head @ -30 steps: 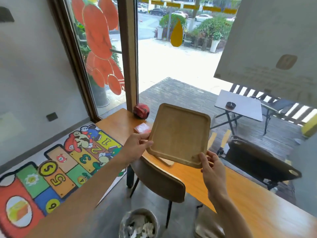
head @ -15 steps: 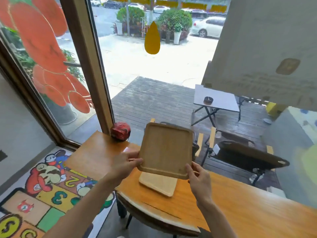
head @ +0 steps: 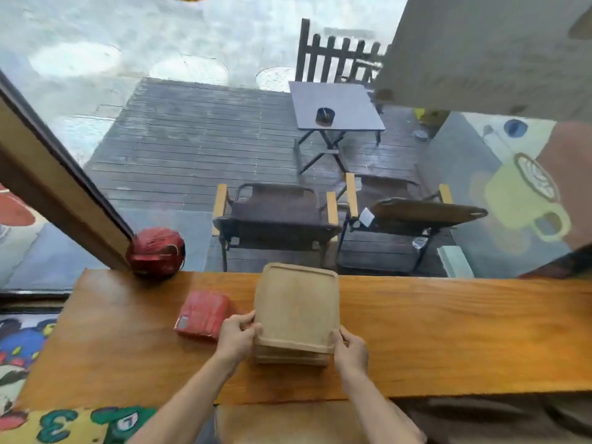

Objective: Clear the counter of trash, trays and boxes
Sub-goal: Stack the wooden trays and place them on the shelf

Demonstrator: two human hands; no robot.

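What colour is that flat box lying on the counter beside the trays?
Red, with a small pale label at one corner; the box shows clearly in the head view.

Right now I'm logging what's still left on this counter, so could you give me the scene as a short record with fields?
surface: wooden counter along a window
held item: wooden tray, set on another tray beneath
left hand: gripping the top tray's left near corner
right hand: gripping its right near corner
beside trays: red packet, flat, to the left
far left corner: red round object by the window frame
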